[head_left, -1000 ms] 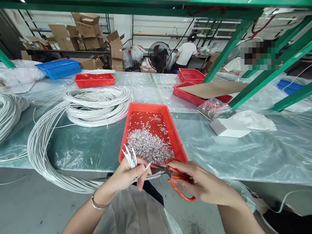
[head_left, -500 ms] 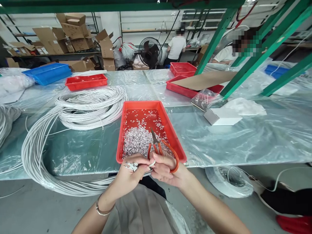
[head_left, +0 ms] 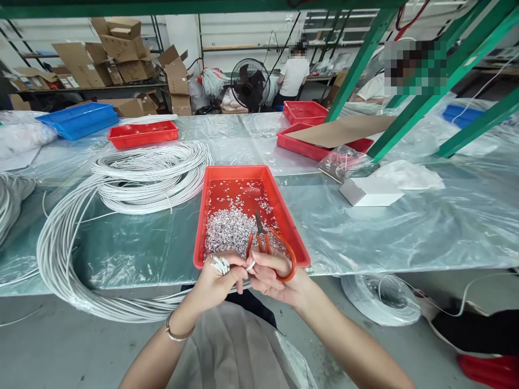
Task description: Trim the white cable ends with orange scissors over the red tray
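My left hand [head_left: 217, 286] is closed around the ends of several white cables, whose tips [head_left: 221, 264] stick out by the thumb and index finger. From it the cable bundle [head_left: 65, 270] loops left over the table edge. My right hand [head_left: 279, 275] carries orange-handled scissors [head_left: 292, 258], hooked on the hand with the blades pointing away. Its thumb and fingers also pinch a single white cable end [head_left: 251, 266] between the two hands. Just beyond the hands, a red tray [head_left: 288, 220] holds a heap of small shiny metal pieces [head_left: 229, 229].
Coiled white cables [head_left: 150, 186] lie left of the tray. A small white box [head_left: 370, 192] sits to the right, near a green slanted post [head_left: 441, 81]. Red trays [head_left: 142, 135] and a blue tray [head_left: 79, 121] stand farther back. A person [head_left: 294, 73] is near a fan [head_left: 249, 84].
Both hands have shifted only slightly, with fingers adjusting around the pinched cable end. The scissors remain in my right hand and the cables in my left.
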Motion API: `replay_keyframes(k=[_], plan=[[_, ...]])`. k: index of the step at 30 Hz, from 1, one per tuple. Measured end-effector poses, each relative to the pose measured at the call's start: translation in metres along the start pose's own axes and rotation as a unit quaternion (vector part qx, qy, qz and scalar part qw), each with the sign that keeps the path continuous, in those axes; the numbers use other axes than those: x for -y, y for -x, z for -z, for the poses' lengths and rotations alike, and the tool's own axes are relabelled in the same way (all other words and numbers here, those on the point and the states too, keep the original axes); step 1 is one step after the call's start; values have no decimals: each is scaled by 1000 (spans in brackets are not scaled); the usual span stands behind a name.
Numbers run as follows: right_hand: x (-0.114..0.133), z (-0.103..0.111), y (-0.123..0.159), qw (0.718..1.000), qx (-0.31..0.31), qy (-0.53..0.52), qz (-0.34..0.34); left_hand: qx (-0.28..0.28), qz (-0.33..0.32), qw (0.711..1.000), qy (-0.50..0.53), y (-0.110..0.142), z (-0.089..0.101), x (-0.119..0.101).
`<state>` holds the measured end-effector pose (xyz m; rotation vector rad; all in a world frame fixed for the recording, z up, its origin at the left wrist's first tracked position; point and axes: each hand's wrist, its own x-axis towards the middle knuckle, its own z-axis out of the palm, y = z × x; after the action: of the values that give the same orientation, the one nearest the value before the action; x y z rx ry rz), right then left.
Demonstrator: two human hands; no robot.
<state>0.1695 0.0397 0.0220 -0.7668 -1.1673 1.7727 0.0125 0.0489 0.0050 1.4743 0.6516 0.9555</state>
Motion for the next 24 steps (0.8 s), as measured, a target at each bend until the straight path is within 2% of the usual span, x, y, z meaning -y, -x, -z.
replay_keyframes(k=[2,5,6,8,12,15,18,21,24], plan=[[1,0,-2,999,-19,26,20,22,61,997,33,-1,2,-1],[7,0,-2,981,-118,111,108,-33,136,990,34,-1,-2,-6],[9,0,-2,969,-147,146,136,-57,141,988,29,0,-5,-8],[12,-1,-3,954,-164,189,162,-96,122,988,14,1,-10,-10],[13,-1,-7,979,-130,118,99,-149,76,986,-17,4,-13,-10],[13,-2,-7,987,-103,94,77,-164,53,983,-63,6,-10,-7],[12,-4,-4,986,-122,84,73,-182,-3,973,-143,7,-8,-1],[8,-6,-4,992,-121,-30,36,-205,-45,961,-182,5,-9,3],[3,-6,-6,984,-47,-167,-33,-186,-32,972,-137,4,-9,3]])
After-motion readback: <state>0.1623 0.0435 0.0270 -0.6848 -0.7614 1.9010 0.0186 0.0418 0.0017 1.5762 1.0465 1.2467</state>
